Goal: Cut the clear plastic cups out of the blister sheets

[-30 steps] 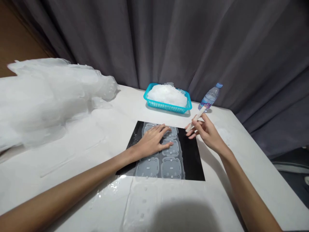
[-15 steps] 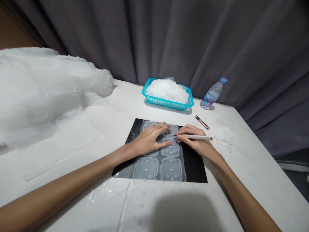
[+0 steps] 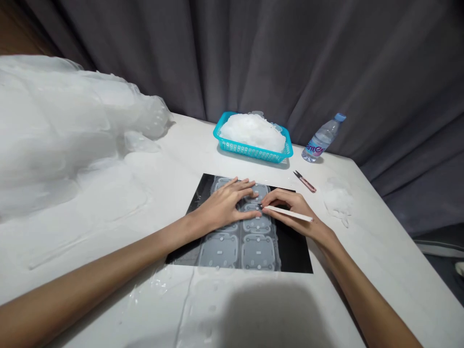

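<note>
A translucent plastic sheet (image 3: 258, 252) with several rounded-square panels lies over a black mat (image 3: 295, 256). My left hand (image 3: 226, 205) rests on the sheet, fingers and thumb spread, pressing it from the left. In my right hand (image 3: 292, 205) is a slim white pen-like tool (image 3: 290, 213), pinched between thumb and fingers. Its thin dark tip meets the sheet near the seam between two right-hand panels, just right of my left thumb and forefinger. Whether the tip is a blade or a point is too small to tell. My left hand covers some of the left-column panels.
Behind the mat stands a turquoise basket (image 3: 253, 153) heaped with white pieces. To its right are a water bottle (image 3: 321, 140), thread snips (image 3: 304, 181) and a small translucent heap (image 3: 339, 198). Bulky translucent plastic sheets (image 3: 72, 121) fill the table's left. A grey curtain (image 3: 253, 58) hangs behind.
The tool's rear end has swung toward me, and its tip has shifted slightly down and left on the sheet. My left hand stays almost in place. The whole view has shifted slightly.
</note>
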Demonstrator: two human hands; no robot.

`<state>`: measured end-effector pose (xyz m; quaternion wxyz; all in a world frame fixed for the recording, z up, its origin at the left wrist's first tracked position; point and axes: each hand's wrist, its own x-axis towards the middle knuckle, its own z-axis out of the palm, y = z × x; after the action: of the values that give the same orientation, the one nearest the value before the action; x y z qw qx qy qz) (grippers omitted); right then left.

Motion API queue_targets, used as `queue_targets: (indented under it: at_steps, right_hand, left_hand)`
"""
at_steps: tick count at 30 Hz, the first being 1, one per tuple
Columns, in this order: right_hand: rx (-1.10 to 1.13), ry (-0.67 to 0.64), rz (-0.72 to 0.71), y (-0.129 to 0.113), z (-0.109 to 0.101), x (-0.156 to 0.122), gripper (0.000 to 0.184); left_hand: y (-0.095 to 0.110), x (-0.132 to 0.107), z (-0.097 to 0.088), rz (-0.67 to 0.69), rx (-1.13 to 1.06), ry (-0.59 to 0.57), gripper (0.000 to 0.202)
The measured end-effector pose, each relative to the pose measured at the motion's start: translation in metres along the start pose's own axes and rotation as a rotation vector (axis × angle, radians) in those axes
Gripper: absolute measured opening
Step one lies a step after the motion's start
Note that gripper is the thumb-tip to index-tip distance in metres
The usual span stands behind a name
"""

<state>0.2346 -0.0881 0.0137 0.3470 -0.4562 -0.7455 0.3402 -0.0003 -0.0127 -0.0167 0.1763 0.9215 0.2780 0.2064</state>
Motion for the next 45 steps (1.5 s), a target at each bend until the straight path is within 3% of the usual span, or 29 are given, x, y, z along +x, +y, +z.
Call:
queue_targets:
  at_steps: [9, 45]
  right_hand:
    - [-0.066, -0.019, -0.006, -0.001, 0.0009, 0.0013, 0.018]
    - [-0.379, -0.107, -0.147, 0.0002, 0.0068, -0.0029, 0.019]
  left_hand:
    - [0.0029, 0.0001, -0.0016, -0.048, 0.048, -0.028, 0.064]
    - [0.0007, 0.0003, -0.0012, -0.044, 0.02, -0.017, 0.064]
